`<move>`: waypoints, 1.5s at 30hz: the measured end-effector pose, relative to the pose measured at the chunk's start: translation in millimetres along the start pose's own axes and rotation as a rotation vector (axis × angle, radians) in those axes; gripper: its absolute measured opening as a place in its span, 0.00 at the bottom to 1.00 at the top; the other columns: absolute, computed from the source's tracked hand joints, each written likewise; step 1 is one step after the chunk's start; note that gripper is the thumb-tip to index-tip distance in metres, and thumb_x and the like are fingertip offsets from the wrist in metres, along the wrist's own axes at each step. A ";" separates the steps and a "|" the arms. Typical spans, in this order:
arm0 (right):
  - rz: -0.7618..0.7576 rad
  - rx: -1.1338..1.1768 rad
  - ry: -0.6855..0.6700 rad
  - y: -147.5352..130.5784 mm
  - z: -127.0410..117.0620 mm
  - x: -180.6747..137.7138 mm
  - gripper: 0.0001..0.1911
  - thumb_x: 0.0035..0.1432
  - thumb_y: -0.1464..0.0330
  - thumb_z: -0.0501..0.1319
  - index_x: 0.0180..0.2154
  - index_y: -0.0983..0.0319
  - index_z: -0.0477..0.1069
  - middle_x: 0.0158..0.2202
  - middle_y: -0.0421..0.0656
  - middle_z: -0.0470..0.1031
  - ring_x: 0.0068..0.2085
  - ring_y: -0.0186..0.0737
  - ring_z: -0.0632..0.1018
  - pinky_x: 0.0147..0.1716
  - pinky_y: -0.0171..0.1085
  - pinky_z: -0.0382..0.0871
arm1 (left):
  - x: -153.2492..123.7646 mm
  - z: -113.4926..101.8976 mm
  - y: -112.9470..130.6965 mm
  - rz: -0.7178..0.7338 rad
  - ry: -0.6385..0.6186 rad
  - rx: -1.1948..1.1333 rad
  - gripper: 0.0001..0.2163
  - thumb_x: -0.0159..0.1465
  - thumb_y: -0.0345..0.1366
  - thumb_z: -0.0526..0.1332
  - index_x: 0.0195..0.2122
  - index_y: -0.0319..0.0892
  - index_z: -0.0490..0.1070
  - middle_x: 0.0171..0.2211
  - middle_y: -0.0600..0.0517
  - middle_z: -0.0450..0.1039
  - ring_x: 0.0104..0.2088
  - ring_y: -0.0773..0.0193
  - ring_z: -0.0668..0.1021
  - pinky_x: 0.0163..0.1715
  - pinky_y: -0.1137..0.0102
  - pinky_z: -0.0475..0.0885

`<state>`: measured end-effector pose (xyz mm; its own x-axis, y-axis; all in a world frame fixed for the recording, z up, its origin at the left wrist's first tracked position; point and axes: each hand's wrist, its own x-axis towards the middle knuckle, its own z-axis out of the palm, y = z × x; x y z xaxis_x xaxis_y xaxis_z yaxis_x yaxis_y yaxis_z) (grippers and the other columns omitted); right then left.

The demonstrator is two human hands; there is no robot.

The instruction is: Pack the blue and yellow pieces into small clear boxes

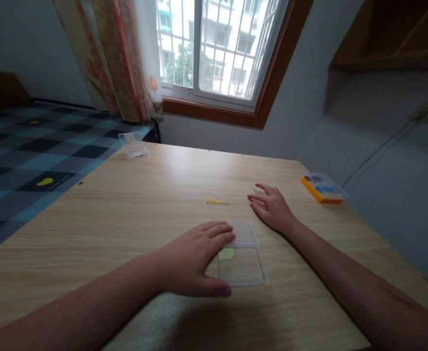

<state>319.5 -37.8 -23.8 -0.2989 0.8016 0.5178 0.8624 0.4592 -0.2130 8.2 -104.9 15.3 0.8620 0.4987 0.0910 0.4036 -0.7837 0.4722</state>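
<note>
The left forearm reaches in from the lower left, its hand (195, 256) palm down over the left edge of an open, clear plastic case (243, 271) on a wooden table (89, 219). Its grip is wide, thumb spread well away from the fingers; whether they touch the case or hover cannot be told. A pale green slip (226, 254) shows in the case's near half. The right hand (272, 207), palm down with fingers loosely parted, points left, its grip open and holding nothing visible, near a row of tiny yellow pieces (217, 202) lying just beyond the case.
</note>
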 end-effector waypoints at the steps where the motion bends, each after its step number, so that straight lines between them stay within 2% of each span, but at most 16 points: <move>1: 0.000 -0.008 -0.003 0.2 0.5 -0.5 0.12 0.63 0.65 0.62 0.45 0.57 0.83 0.61 0.52 0.70 0.60 0.57 0.69 0.60 0.58 0.63 | 0.2 -0.2 0.2 0.000 -0.001 0.000 0.44 0.57 0.61 0.68 0.67 0.37 0.63 0.68 0.34 0.61 0.68 0.37 0.63 0.67 0.45 0.59; 7: -0.039 -0.015 0.029 0.4 -1.6 -0.7 0.07 0.61 0.67 0.65 0.36 0.57 0.83 0.61 0.49 0.70 0.62 0.55 0.69 0.62 0.57 0.62 | 0.6 -3.2 2.5 -0.011 -0.021 0.024 0.45 0.56 0.60 0.69 0.67 0.35 0.62 0.68 0.34 0.61 0.69 0.38 0.63 0.68 0.47 0.59; 14: -0.025 0.013 0.021 2.3 0.5 -0.4 0.07 0.61 0.66 0.65 0.37 0.57 0.83 0.60 0.50 0.71 0.63 0.56 0.69 0.62 0.59 0.62 | -0.3 -0.4 0.3 -0.006 -0.001 -0.004 0.45 0.56 0.61 0.68 0.67 0.37 0.62 0.68 0.34 0.61 0.68 0.37 0.63 0.67 0.45 0.59; 19: 0.000 0.074 0.046 -6.0 -6.4 1.6 0.07 0.59 0.67 0.65 0.33 0.58 0.83 0.59 0.51 0.72 0.61 0.57 0.70 0.62 0.59 0.60 | 0.3 -1.5 0.4 -0.005 0.003 -0.009 0.44 0.56 0.61 0.69 0.67 0.38 0.63 0.68 0.34 0.61 0.68 0.37 0.63 0.67 0.45 0.59; 21: 0.086 0.219 0.085 -15.6 -15.1 2.1 0.07 0.59 0.64 0.66 0.33 0.58 0.83 0.55 0.51 0.75 0.57 0.55 0.72 0.60 0.57 0.63 | 0.5 -2.4 1.3 -0.004 0.000 -0.009 0.44 0.56 0.61 0.68 0.67 0.38 0.63 0.68 0.34 0.61 0.68 0.37 0.63 0.67 0.45 0.59; 23: 0.242 0.492 0.071 -29.3 -26.2 1.1 0.11 0.58 0.58 0.68 0.33 0.59 0.83 0.46 0.50 0.78 0.49 0.51 0.76 0.52 0.52 0.69 | 0.5 -3.1 2.3 -0.009 -0.006 -0.003 0.44 0.56 0.61 0.68 0.67 0.39 0.63 0.68 0.35 0.61 0.68 0.38 0.63 0.67 0.46 0.59; 25: 0.426 0.821 -0.013 -45.7 -37.9 -1.8 0.16 0.54 0.54 0.70 0.34 0.61 0.82 0.36 0.47 0.78 0.37 0.43 0.75 0.41 0.43 0.71 | 0.4 -3.3 3.2 -0.018 -0.018 0.009 0.44 0.56 0.61 0.69 0.67 0.39 0.63 0.69 0.36 0.60 0.69 0.39 0.63 0.67 0.47 0.59; 28: 0.617 1.173 -0.180 -70.0 -52.5 -7.3 0.20 0.47 0.54 0.75 0.33 0.63 0.80 0.28 0.42 0.73 0.28 0.34 0.69 0.29 0.34 0.64 | 0.3 -3.2 4.0 -0.030 -0.029 0.017 0.45 0.56 0.61 0.69 0.68 0.38 0.62 0.69 0.36 0.60 0.69 0.39 0.63 0.68 0.47 0.59; 31: 0.662 1.363 -0.306 -86.4 -60.5 -10.7 0.18 0.45 0.57 0.76 0.28 0.64 0.77 0.24 0.39 0.67 0.26 0.31 0.65 0.25 0.32 0.61 | 0.5 -3.4 4.4 -0.032 -0.021 0.008 0.45 0.56 0.61 0.69 0.67 0.37 0.63 0.69 0.35 0.60 0.69 0.39 0.63 0.68 0.47 0.59; 35: 0.663 1.493 -0.382 -91.3 -63.2 -12.2 0.20 0.43 0.57 0.77 0.25 0.63 0.74 0.23 0.37 0.64 0.25 0.30 0.62 0.21 0.29 0.56 | 0.7 -3.7 4.2 -0.034 -0.019 0.000 0.45 0.55 0.60 0.70 0.67 0.36 0.63 0.68 0.35 0.60 0.68 0.38 0.63 0.67 0.46 0.59; 37: 0.634 1.479 -0.405 -89.2 -64.4 -13.3 0.20 0.45 0.56 0.77 0.26 0.63 0.75 0.23 0.37 0.64 0.25 0.30 0.62 0.20 0.29 0.55 | 0.8 -3.6 4.3 -0.036 -0.024 0.003 0.45 0.56 0.59 0.70 0.67 0.36 0.63 0.68 0.35 0.60 0.68 0.38 0.63 0.68 0.47 0.59; 39: 0.517 1.372 -0.420 -87.0 -67.3 -14.9 0.17 0.50 0.56 0.75 0.28 0.63 0.78 0.25 0.38 0.67 0.25 0.30 0.64 0.22 0.30 0.58 | 1.0 -3.5 4.6 -0.038 -0.025 0.006 0.45 0.55 0.59 0.70 0.68 0.36 0.63 0.69 0.35 0.60 0.69 0.38 0.63 0.68 0.47 0.59; 43: 0.065 0.876 -0.463 -90.5 -76.2 -19.5 0.06 0.61 0.64 0.70 0.35 0.60 0.83 0.30 0.41 0.73 0.30 0.33 0.72 0.30 0.33 0.64 | 1.3 -3.5 5.1 -0.033 -0.027 0.009 0.45 0.55 0.58 0.71 0.67 0.36 0.63 0.68 0.35 0.61 0.68 0.38 0.63 0.68 0.47 0.59; 45: -0.116 0.613 -0.506 -95.7 -78.8 -22.5 0.06 0.64 0.69 0.66 0.36 0.59 0.83 0.32 0.41 0.75 0.32 0.34 0.74 0.33 0.34 0.64 | 1.3 -3.7 4.8 -0.026 -0.022 0.009 0.45 0.56 0.59 0.70 0.67 0.37 0.63 0.68 0.35 0.61 0.68 0.38 0.64 0.67 0.47 0.59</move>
<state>275.9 -130.0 50.2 -0.6484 0.7449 0.1570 0.4808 0.5606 -0.6742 10.2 -106.7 20.9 0.8576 0.5109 0.0593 0.4286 -0.7737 0.4665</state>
